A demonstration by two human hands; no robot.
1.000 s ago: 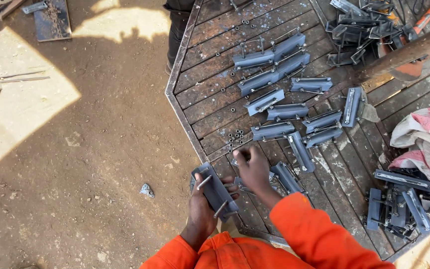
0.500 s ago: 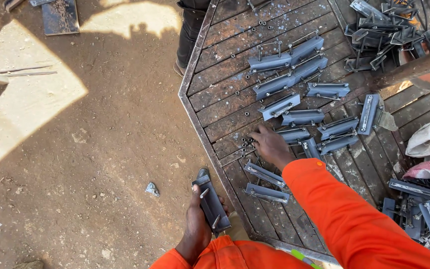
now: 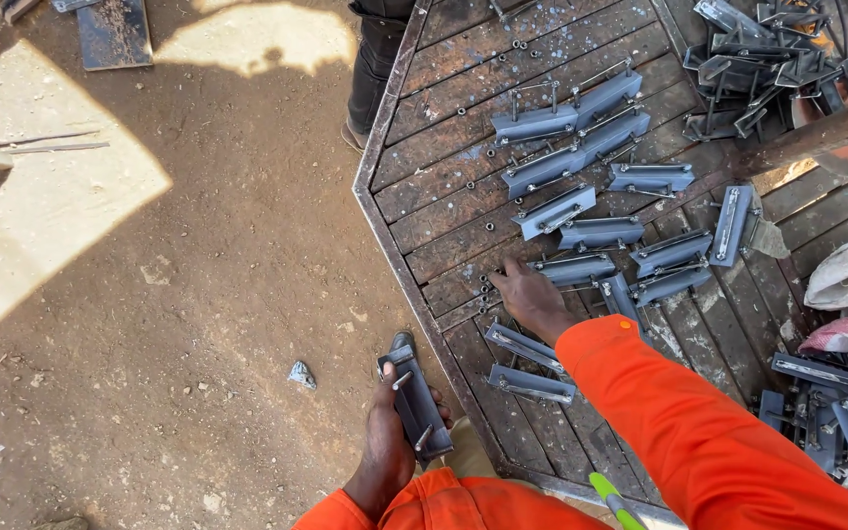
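Gripping a grey metal bracket point(image 3: 414, 402) off the table's near-left edge, over open dirt ground point(image 3: 149, 324), the left hand point(image 3: 390, 437) is closed around it. On the table point(image 3: 444, 211), the right hand point(image 3: 532, 299) rests fingertips down near small nuts point(image 3: 486, 287); whether it pinches one cannot be told. Farther brackets point(image 3: 566, 123) lie loosely spaced. The far-right pile point(image 3: 768, 59) is cut off.

A bare, packed brown dirt floor point(image 3: 169, 324) fills the left side, mostly in shade, with two bright patches of sunlight point(image 3: 61, 196) on it. A small grey stone point(image 3: 301, 374) lies near the counter's left edge. The counter point(image 3: 463, 211) is an eight-sided rusty steel frame with worn wooden planks. A flat dark metal plate point(image 3: 113, 34) lies on the dirt at the top left.
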